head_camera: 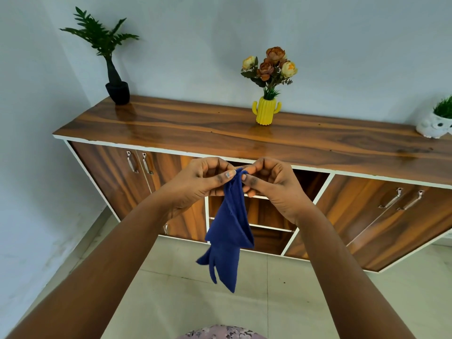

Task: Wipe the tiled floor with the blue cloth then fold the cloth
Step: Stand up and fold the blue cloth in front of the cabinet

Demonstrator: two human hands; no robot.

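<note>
Two hands pinch blue cloth [228, 223] top.
Left hand [200, 183], right hand [271, 184] fingers curled on cloth, hanging above tiled floor [171, 285].

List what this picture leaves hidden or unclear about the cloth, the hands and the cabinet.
Head view only:
- Cloth: its top edge is covered by the fingers of the left hand and right hand; it hangs bunched, so its fold state is unclear.
- Floor: the arms cover part of it; whether it has been wiped cannot be told.
- Cabinet: its right end is cut off by the frame edge.
- White pot: partly cut off at the right edge.
</note>
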